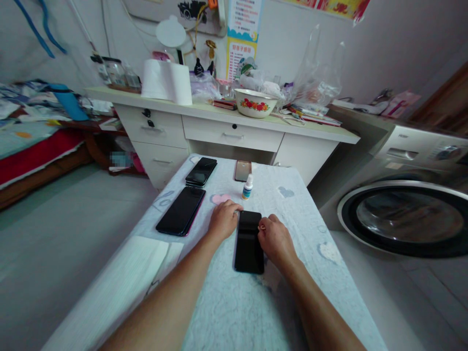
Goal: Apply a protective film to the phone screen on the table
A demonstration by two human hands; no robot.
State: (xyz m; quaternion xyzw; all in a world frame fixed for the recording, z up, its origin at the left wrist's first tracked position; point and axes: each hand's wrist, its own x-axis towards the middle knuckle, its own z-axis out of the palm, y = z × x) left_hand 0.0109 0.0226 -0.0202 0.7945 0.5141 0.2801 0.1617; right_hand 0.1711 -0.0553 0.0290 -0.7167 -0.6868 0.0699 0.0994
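A black smartphone (249, 248) lies screen up on the cloth-covered table, between my hands. My left hand (224, 219) is closed at its upper left corner, the fingertips against the edge. Over the right edge of the screen, my right hand (276, 238) is curled in a pinch; whatever its fingers hold, if anything, is too small to make out. Just beyond the phone stands a small white bottle (247, 187) with a blue label. Behind the bottle lies a phone case (243, 170), clear with a brownish tint.
Stacked phones lie on the left, a nearer pile (182, 212) and a farther pile (201, 171). A white sheet (141, 263) covers the table's left edge. A desk (234, 134) with a flowered bowl (255, 103) stands behind; a washing machine (398, 161) is at right.
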